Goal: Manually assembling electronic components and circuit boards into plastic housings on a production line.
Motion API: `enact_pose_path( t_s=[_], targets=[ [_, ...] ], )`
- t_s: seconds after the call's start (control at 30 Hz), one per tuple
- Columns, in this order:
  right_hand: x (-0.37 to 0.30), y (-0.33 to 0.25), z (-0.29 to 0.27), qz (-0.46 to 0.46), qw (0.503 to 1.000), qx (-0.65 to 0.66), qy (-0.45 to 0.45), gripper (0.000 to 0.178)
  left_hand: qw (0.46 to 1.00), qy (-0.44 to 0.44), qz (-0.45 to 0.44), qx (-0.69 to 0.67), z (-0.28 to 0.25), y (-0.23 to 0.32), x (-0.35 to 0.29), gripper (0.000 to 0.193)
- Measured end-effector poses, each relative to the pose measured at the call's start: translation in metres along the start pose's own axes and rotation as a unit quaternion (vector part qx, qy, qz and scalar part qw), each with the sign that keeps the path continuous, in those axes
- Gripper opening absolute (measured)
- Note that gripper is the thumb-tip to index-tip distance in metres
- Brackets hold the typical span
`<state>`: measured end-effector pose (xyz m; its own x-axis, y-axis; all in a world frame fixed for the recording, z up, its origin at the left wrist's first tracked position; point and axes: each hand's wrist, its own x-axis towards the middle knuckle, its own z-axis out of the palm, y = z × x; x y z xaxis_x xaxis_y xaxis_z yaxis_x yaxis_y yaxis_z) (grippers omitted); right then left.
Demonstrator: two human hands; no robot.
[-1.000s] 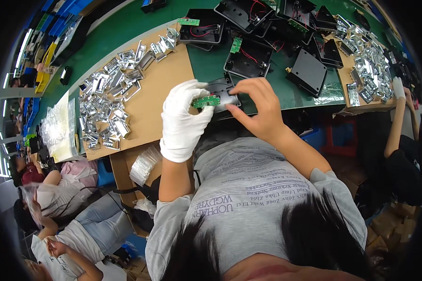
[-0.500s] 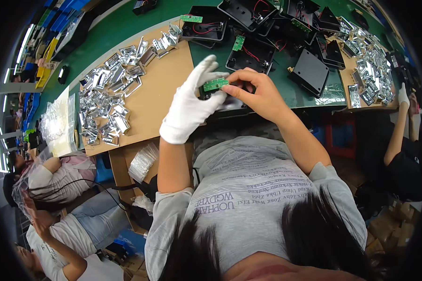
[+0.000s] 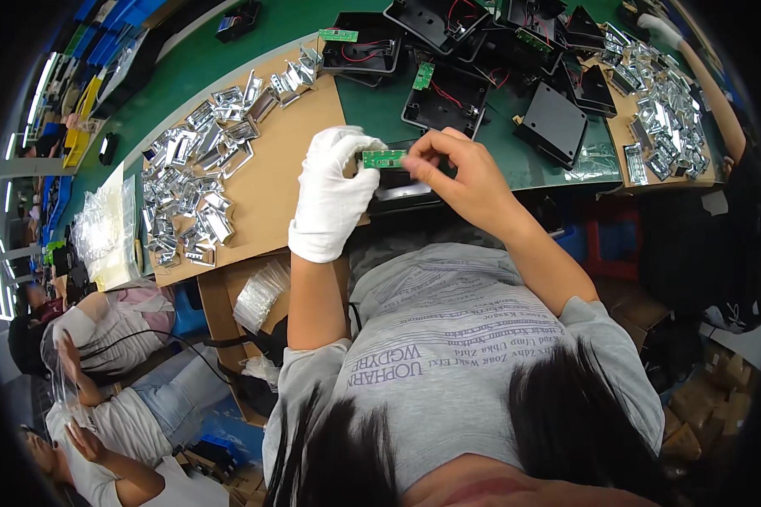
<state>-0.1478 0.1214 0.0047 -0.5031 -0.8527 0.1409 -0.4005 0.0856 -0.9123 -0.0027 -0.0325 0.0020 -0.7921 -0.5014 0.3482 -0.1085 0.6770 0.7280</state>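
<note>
A small green circuit board (image 3: 384,159) is held above the near edge of the table. My left hand (image 3: 334,190), in a white glove, pinches its left end between thumb and curled fingers. The bare thumb and fingers of my right hand (image 3: 457,169) close on the board's right end; whatever else lies between those fingertips is hidden. Just below the board, a black plastic casing (image 3: 410,191) shows partly at the table edge. Farther away lies an open black casing (image 3: 448,100) with red wires, and a second green board (image 3: 424,76) rests on its left side.
Shiny metal brackets (image 3: 190,182) lie piled on cardboard (image 3: 287,160) at left; another bracket pile (image 3: 664,127) is at right. Black casings (image 3: 438,24) are stacked at the back. A closed black casing (image 3: 554,125) lies right of my hands. A co-worker's gloved hand (image 3: 659,29) reaches in at far right.
My left fingers, raised and spread before, have curled in around the board's left end. The board has turned more level. At far right, the co-worker's gloved hand has moved farther back over the table.
</note>
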Motion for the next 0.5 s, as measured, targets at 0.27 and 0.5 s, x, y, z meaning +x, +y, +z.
enact_pose_path(
  t_s=[0.27, 0.5],
  targets=[
    [-0.004, 0.018, 0.01, -0.082, 0.992, -0.035, 0.094, 0.008, 0.999, -0.02, 0.001, 0.031, -0.012, 0.003, -0.014, 0.015],
    [-0.003, 0.027, 0.019, -0.214, 0.951, -0.143, 0.17, 0.009, 0.979, 0.105, 0.057, 0.165, 0.025, 0.014, -0.024, 0.015]
  ],
)
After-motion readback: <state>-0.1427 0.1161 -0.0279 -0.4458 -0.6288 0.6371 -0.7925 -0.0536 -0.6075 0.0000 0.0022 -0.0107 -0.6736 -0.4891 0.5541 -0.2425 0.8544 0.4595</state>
